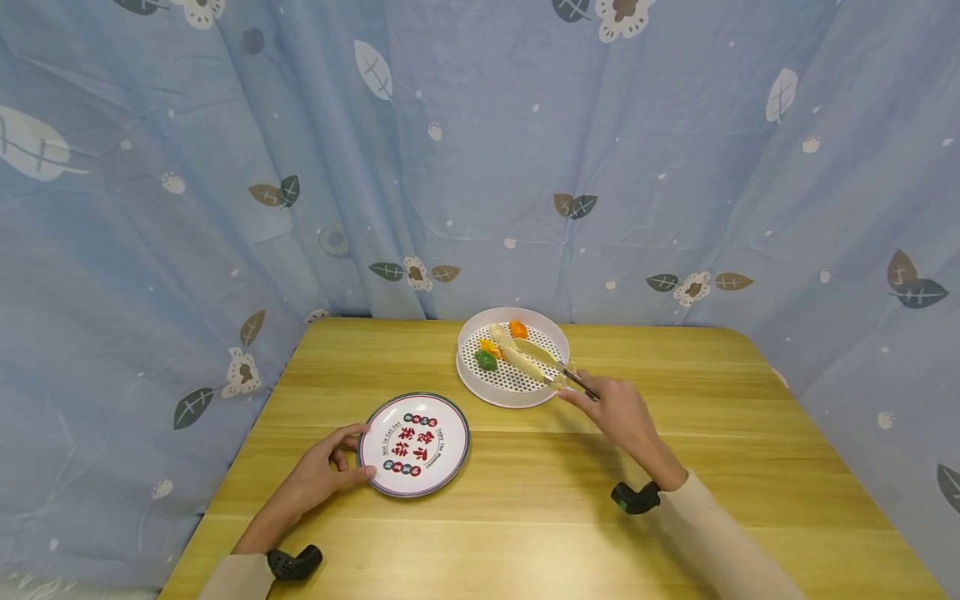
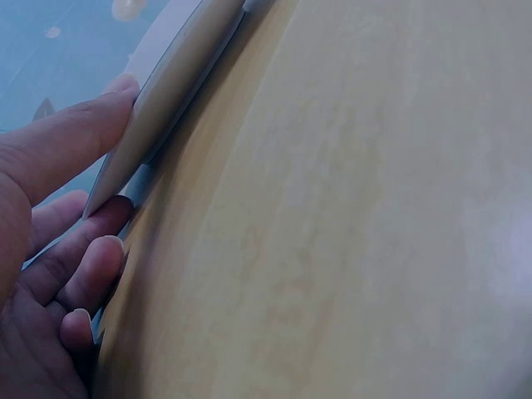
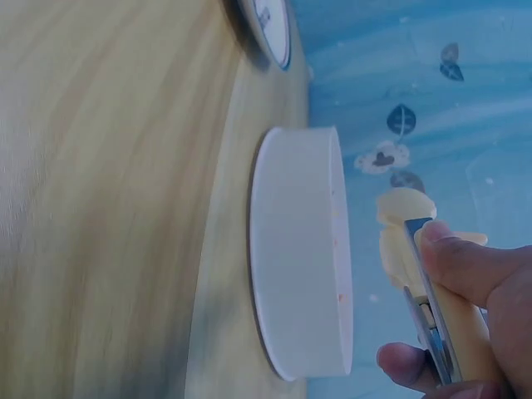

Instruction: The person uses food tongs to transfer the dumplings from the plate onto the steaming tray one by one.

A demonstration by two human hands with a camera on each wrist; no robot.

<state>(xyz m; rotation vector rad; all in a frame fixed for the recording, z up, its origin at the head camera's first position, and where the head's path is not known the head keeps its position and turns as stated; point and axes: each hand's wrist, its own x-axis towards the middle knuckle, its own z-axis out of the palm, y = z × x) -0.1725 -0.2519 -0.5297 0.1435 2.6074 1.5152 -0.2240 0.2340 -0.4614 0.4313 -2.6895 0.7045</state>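
Note:
My left hand (image 1: 318, 475) holds the left rim of a white round plate (image 1: 452, 433) with red lettering and a dark blue edge. In the left wrist view, the thumb lies on the rim of the plate (image 2: 158, 100) and fingers reach beneath it. My right hand (image 1: 618, 411) grips a pair of tongs (image 1: 576, 380) with metal parts and cream-coloured ends, over a white perforated basket (image 1: 498, 395). Inside lie a green piece (image 1: 486, 360), a yellow piece (image 1: 491, 347) and an orange piece (image 1: 518, 329). A pale piece (image 1: 499, 333) shows at the tong tips; whether they pinch it, I cannot tell.
A wooden table (image 1: 525, 542) carries the plate and basket, with the basket near its back edge. Behind hangs a blue patterned curtain (image 1: 487, 167), which also runs along both sides. Each wrist wears a black device (image 1: 636, 498).

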